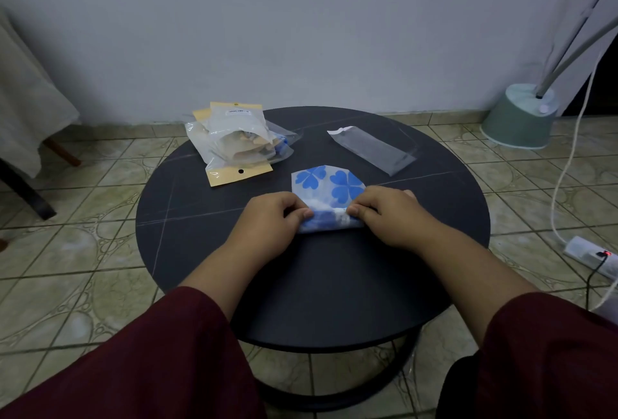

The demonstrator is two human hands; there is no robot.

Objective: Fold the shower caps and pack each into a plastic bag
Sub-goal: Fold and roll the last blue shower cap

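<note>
the folding step is in hand: the left hand (pixel 272 218) and right hand (pixel 388 214) each pinch the near edge of the blue-flowered shower cap (pixel 329 191), which lies mid-table, apparently rolling it over. next it needs pressing flat and narrow enough to slide into the empty plastic bag (pixel 371 149) lying just beyond.

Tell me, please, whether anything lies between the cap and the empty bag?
Nothing visible does: bare table separates the cap from the empty bag; the packed bags lie off to the left.
</note>
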